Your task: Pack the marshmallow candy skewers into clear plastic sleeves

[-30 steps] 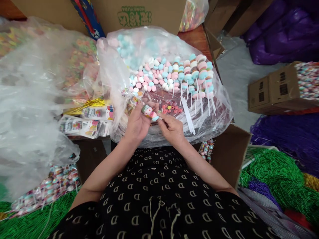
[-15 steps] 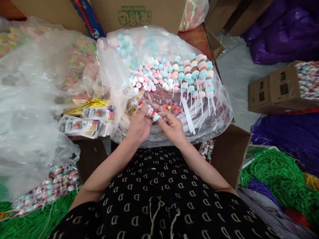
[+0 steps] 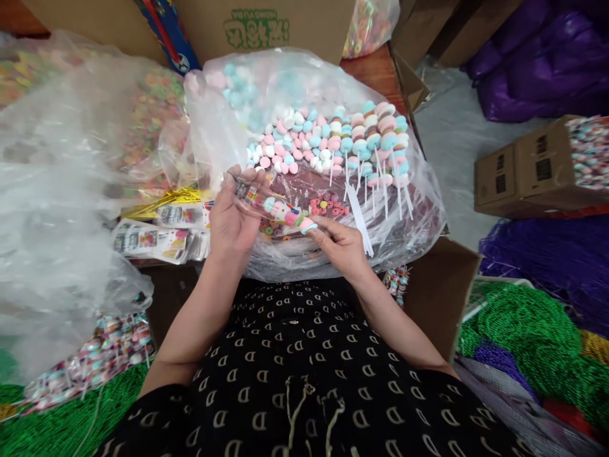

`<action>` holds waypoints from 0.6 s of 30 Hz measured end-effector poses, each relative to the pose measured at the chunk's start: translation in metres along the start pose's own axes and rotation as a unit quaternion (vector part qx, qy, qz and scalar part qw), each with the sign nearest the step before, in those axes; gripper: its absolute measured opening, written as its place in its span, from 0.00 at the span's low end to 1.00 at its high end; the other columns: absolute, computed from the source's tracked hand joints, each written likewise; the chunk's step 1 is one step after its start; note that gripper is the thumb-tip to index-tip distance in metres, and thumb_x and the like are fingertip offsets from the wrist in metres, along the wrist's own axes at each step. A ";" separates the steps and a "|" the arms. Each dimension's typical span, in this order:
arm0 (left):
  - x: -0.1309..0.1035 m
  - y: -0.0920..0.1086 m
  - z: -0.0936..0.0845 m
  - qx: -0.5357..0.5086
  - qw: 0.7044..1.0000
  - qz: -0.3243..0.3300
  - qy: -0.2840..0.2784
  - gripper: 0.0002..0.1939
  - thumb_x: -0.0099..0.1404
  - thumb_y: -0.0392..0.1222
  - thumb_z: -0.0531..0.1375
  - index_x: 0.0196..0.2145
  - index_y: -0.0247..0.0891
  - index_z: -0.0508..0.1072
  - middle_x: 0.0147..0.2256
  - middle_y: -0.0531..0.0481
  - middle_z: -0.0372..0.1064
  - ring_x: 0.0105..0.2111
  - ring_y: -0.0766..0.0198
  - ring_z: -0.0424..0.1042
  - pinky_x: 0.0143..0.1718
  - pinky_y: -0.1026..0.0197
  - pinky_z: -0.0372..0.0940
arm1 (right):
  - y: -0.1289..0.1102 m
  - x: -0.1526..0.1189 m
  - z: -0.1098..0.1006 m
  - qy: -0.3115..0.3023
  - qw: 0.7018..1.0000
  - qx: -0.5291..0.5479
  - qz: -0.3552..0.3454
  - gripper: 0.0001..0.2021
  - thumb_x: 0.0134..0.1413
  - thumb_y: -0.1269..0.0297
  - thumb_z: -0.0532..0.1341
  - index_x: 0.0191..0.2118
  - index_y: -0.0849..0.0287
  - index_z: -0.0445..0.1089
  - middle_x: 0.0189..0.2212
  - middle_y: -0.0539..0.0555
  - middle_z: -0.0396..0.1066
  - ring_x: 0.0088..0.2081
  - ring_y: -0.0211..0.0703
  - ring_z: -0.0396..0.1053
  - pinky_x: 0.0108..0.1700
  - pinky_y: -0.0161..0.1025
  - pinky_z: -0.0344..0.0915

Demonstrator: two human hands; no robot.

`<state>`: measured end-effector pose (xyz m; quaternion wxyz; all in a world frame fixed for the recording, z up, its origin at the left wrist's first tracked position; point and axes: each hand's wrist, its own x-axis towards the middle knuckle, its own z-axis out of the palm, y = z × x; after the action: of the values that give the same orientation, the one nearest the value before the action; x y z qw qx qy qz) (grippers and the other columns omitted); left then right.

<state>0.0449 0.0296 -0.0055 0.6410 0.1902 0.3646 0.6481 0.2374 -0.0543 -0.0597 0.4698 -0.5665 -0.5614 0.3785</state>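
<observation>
A candy skewer (image 3: pixel 307 225) of pink, white and blue pieces lies slantwise between my hands, partly inside a clear printed bag (image 3: pixel 251 195). At the bag's far left end, my left hand (image 3: pixel 234 219) grips the plastic with its fingertips. My right hand (image 3: pixel 339 246) pinches the skewer's lower right end, which sticks out of the bag; its stick is hidden by the fingers. Beyond them are loose pastel candies (image 3: pixel 285 143) and, to the right, several finished candy skewers (image 3: pixel 375 143) with white sticks. Small ring candies (image 3: pixel 327 204) lie just behind my right hand.
Bare white sticks (image 3: pixel 360 222) lie right of my right hand. Flat printed bags (image 3: pixel 152 240) and gold ties (image 3: pixel 164 202) are stacked at left beside big plastic sacks (image 3: pixel 61 158) of candy. An open cardboard box (image 3: pixel 440 298) stands below the table's right edge.
My left hand has moved left and away from the right hand, drawing the bag out straight along the skewer. My right hand has shifted slightly right with the skewer's lower end.
</observation>
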 end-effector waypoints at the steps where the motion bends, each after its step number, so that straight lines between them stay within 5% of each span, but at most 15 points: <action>1: 0.001 0.000 0.000 0.001 1.000 0.001 0.004 0.09 0.76 0.46 0.58 0.37 0.44 0.75 0.40 0.50 0.82 0.54 0.58 0.79 0.59 0.56 0.74 | 0.001 -0.001 -0.002 0.004 1.000 0.006 0.000 0.17 0.61 0.50 0.66 0.51 0.49 0.82 0.32 0.49 0.81 0.30 0.40 0.72 0.34 0.40 0.75; 9: -0.008 -0.005 0.002 0.023 1.000 -0.005 -0.011 0.08 0.73 0.46 0.62 0.38 0.41 0.77 0.44 0.47 0.83 0.54 0.55 0.80 0.57 0.55 0.75 | -0.002 -0.001 -0.007 -0.003 1.000 -0.012 -0.010 0.16 0.64 0.53 0.64 0.52 0.51 0.82 0.45 0.52 0.84 0.43 0.46 0.80 0.47 0.45 0.78; 14: -0.010 -0.014 0.000 0.030 1.000 0.001 -0.006 0.09 0.73 0.45 0.63 0.35 0.40 0.77 0.39 0.48 0.83 0.48 0.59 0.82 0.55 0.57 0.75 | -0.004 0.001 -0.006 -0.083 0.993 -0.071 -0.052 0.20 0.67 0.53 0.61 0.59 0.53 0.77 0.34 0.51 0.82 0.31 0.42 0.76 0.38 0.41 0.75; 18: -0.011 -0.020 0.001 0.028 1.000 0.007 0.001 0.09 0.72 0.46 0.65 0.35 0.39 0.78 0.37 0.49 0.82 0.44 0.61 0.83 0.54 0.58 0.76 | -0.007 0.003 -0.009 -0.144 0.968 -0.188 -0.083 0.19 0.68 0.58 0.60 0.60 0.51 0.76 0.31 0.50 0.81 0.31 0.44 0.76 0.37 0.39 0.72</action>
<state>0.0608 0.0171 -0.0166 0.6301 0.2100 0.3823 0.6425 0.2445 -0.0531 -0.0500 0.2986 -0.5354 -0.7295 0.3034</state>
